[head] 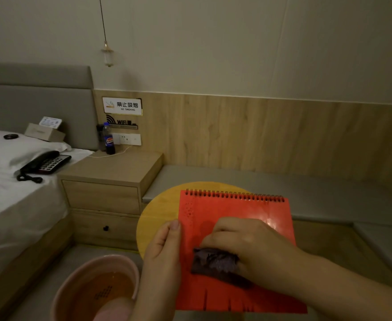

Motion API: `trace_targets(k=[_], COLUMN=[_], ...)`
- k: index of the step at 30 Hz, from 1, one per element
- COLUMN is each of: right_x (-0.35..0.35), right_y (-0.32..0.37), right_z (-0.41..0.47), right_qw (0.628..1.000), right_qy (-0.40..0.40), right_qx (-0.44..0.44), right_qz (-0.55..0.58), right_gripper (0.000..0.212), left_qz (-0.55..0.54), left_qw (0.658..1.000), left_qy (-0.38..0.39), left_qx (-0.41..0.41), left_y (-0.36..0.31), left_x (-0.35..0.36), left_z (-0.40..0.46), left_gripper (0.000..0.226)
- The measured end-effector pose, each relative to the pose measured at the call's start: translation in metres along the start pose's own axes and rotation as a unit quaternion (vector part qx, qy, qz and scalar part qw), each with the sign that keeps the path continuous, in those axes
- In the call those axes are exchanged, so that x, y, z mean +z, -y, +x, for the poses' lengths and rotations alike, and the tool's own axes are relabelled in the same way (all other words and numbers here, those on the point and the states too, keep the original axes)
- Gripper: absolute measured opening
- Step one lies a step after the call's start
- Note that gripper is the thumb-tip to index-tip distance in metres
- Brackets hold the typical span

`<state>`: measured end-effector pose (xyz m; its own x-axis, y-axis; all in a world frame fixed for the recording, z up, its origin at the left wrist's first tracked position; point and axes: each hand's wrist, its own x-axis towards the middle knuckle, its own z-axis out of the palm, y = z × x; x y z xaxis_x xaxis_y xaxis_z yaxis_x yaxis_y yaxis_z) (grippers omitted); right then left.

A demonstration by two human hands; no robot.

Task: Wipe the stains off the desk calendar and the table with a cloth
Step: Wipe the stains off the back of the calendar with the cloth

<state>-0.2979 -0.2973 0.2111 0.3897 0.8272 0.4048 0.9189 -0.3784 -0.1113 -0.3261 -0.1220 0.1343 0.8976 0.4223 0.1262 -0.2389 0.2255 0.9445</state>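
Right hand: the right hand (248, 242) is laid palm down on the red desk calendar (234, 228), fingers curled narrowly over a dark purple cloth (213, 262), which is pressed flat against the cover beneath the fingertips.
Left hand: the left hand (162, 251) is held partly open along the calendar's left edge, thumb resting on the red cover; nothing else is gripped.
Desk calendar: it is lain flat under both hands, its black spiral binding along the far edge, away from the hands; small droplets or marks are seen on the cover just beyond the left thumb.
Table: a round yellow table (158, 212) is seen beyond and left of the left hand; the calendar's near edge appears to overhang it, though the rim there is hidden.
Edges: the cloth is kept well inside the cover, nearer its left edge than its right.
Open room: bare red cover is left beyond the right hand up to the binding.
Below the left hand: a pink basin (93, 288) of brownish water is placed just beside the forearm.
Further left: a wooden nightstand (111, 179) carrying a cola bottle (108, 139) is seen.
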Motion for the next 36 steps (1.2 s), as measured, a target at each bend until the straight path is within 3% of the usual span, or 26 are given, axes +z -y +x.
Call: trace_targets(k=[10, 16, 21, 28, 36], right_x=[-0.009, -0.02, -0.026, -0.029, -0.021], right_y=[-0.014, -0.021, -0.03, -0.032, -0.03], right_z=[0.021, 0.039, 0.054, 0.065, 0.068], right_qw=[0.998, 0.996, 0.991, 0.988, 0.993], right_qy=[-0.041, -0.075, -0.104, -0.133, -0.104], right_qx=[0.026, 0.042, 0.054, 0.051, 0.04], right_qz=[-0.035, -0.038, -0.064, -0.068, -0.048], right_gripper=[0.026, 0.038, 0.02, 0.016, 0.013], left_qz=[-0.036, -0.036, -0.038, -0.033, -0.049], left_qw=[0.998, 0.998, 0.997, 0.998, 0.995], left_qy=[-0.017, -0.002, -0.02, 0.01, -0.031], left_qx=[-0.054, -0.047, -0.064, -0.049, -0.078], left_y=[-0.006, -0.004, 0.0, -0.005, -0.001], left_x=[0.002, 0.002, 0.004, 0.005, 0.003], left_z=[-0.001, -0.002, -0.001, -0.006, -0.002], left_gripper=[0.03, 0.028, 0.025, 0.031, 0.03])
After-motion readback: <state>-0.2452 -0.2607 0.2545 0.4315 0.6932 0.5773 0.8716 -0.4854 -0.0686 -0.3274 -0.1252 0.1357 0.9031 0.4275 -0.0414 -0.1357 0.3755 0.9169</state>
